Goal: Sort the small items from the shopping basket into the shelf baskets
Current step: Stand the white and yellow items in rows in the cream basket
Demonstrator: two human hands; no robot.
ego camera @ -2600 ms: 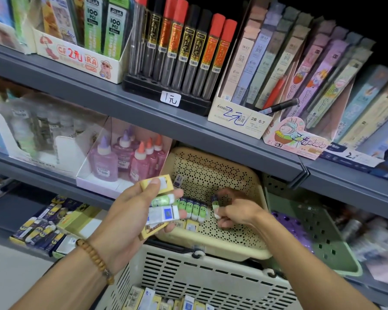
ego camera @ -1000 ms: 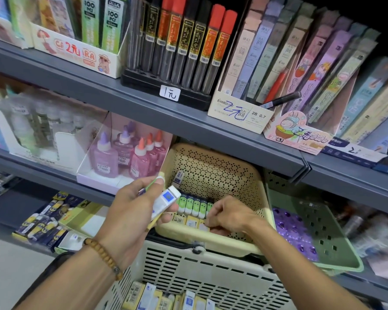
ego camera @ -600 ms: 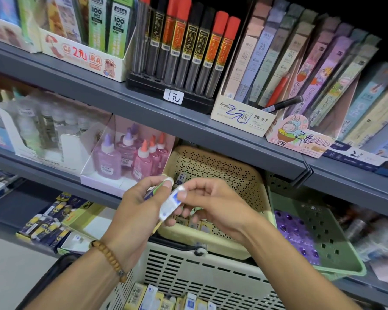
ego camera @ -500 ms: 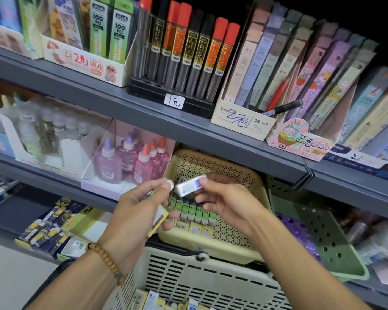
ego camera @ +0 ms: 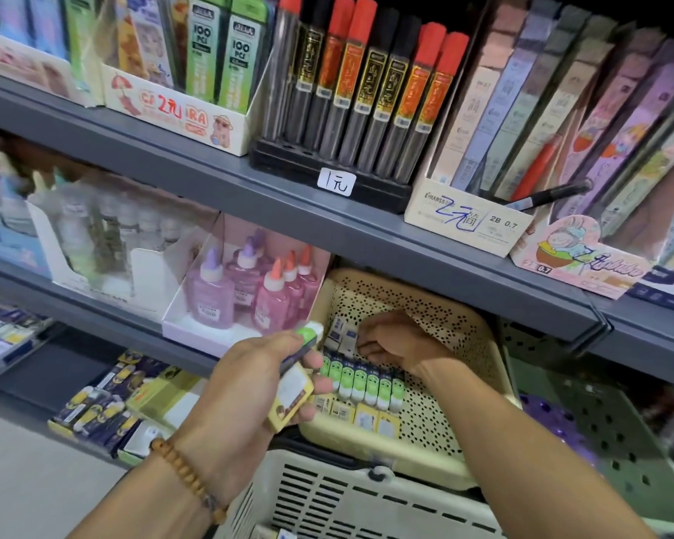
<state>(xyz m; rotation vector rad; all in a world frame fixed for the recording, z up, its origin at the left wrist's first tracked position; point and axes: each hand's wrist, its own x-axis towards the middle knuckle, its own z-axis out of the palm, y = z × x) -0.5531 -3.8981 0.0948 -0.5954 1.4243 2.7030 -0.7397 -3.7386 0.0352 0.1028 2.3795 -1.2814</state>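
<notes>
My left hand [ego camera: 250, 379] grips a small stack of erasers [ego camera: 294, 387], a yellow-sleeved one in front and a green-and-white one behind, held before the cream perforated shelf basket [ego camera: 436, 468]. Inside that basket lie a row of green-and-white erasers [ego camera: 362, 383], yellow ones in front and white-and-blue erasers [ego camera: 343, 336] at the back. My right hand [ego camera: 397, 340] reaches deep into the basket, its curled fingers on the white-and-blue erasers; whether it pinches one is hidden. The white slotted shopping basket [ego camera: 351, 499] sits below.
A green shelf basket [ego camera: 607, 441] with purple items stands to the right. Pink and purple glue bottles [ego camera: 246, 289] fill a box to the left. The grey shelf edge [ego camera: 366, 231] overhangs the cream basket. Boxed goods [ego camera: 106, 406] lie on the lower shelf.
My right hand took the white-and-blue eraser from my left hand's stack and carried it down to the back of the cream basket. The left hand keeps fewer erasers.
</notes>
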